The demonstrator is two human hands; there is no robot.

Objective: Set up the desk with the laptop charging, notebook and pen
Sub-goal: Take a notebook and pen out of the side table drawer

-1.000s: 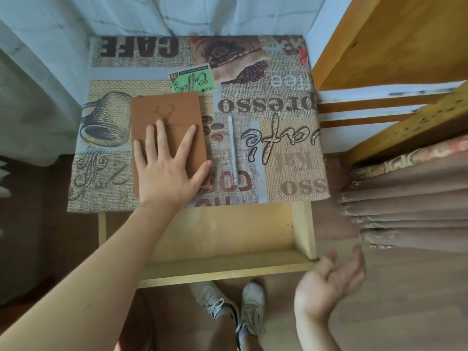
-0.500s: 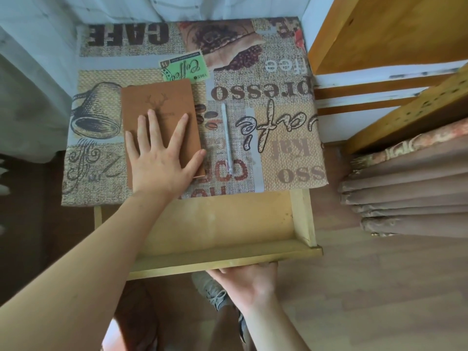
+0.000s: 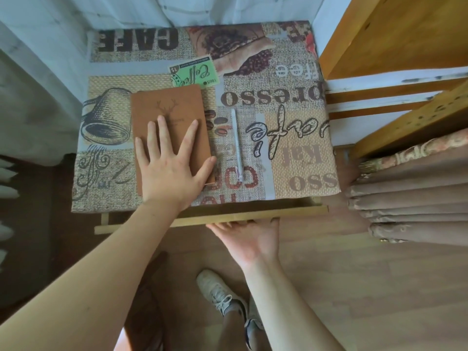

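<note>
A brown notebook (image 3: 167,112) with an antler mark lies on the desk's coffee-print cloth (image 3: 291,163), left of centre. My left hand (image 3: 169,168) rests flat on its near half, fingers spread. To the right of the notebook a white pen (image 3: 236,143) lies lengthwise on the cloth, untouched. My right hand (image 3: 250,236) presses palm-first against the front board of the wooden drawer (image 3: 291,213), which sticks out only a little under the desk edge. No laptop or charger is in view.
A wooden shelf unit (image 3: 395,41) stands close on the right, with folded brown curtains (image 3: 410,198) below it. Pale curtains (image 3: 38,97) hang behind and left. My feet in white shoes (image 3: 217,292) stand on the wooden floor under the drawer.
The drawer has gone from wide open to nearly closed. My right hand came from the free air at the right to the drawer front and pushed it in. My left hand stayed on the notebook.
</note>
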